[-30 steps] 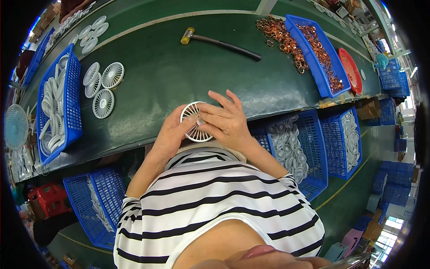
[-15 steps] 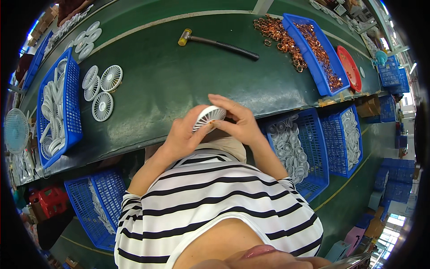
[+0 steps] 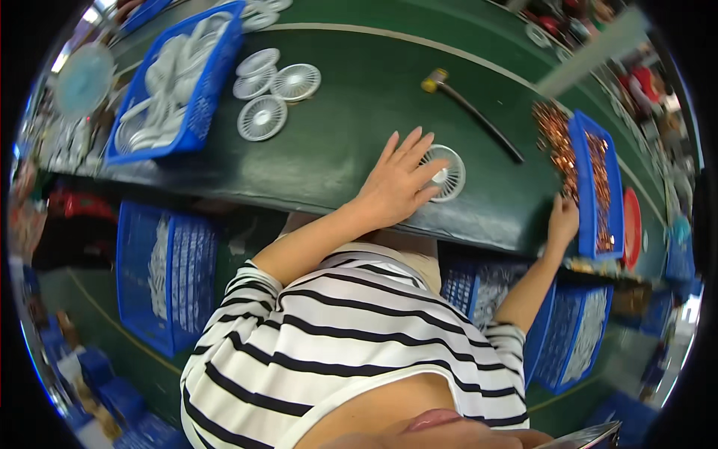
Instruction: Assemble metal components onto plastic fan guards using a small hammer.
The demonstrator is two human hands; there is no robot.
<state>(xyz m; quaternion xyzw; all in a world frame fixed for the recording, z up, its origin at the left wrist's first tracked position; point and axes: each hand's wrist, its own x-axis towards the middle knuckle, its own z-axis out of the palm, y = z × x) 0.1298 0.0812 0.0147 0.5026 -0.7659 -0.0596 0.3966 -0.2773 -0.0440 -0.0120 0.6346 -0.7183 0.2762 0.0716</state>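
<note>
A round white plastic grille (image 3: 455,187) with radial slots lies on the green table. My left hand (image 3: 394,182) is open beside it, palm down with fingers spread, and its thumb and fingertips overlap the grille's left edge. Over to the right, my right hand (image 3: 565,223) reaches to the near end of a heap of small copper-coloured rings (image 3: 555,138). Its fingers are bent and pressed together at the rings; what they pinch is too small to make out.
A mallet (image 3: 482,120) with yellow faces lies beyond the grille. Right of the rings stands a blue tray (image 3: 619,217) holding more, beside a red dish (image 3: 633,224). At left are several white grilles (image 3: 262,117) and a blue basket (image 3: 196,123) of white parts. Blue crates (image 3: 142,299) stand below the table.
The grille has left my hands and now lies on the table. My right hand has moved right to the copper rings; my left has opened beside the grille. The view has shifted.
</note>
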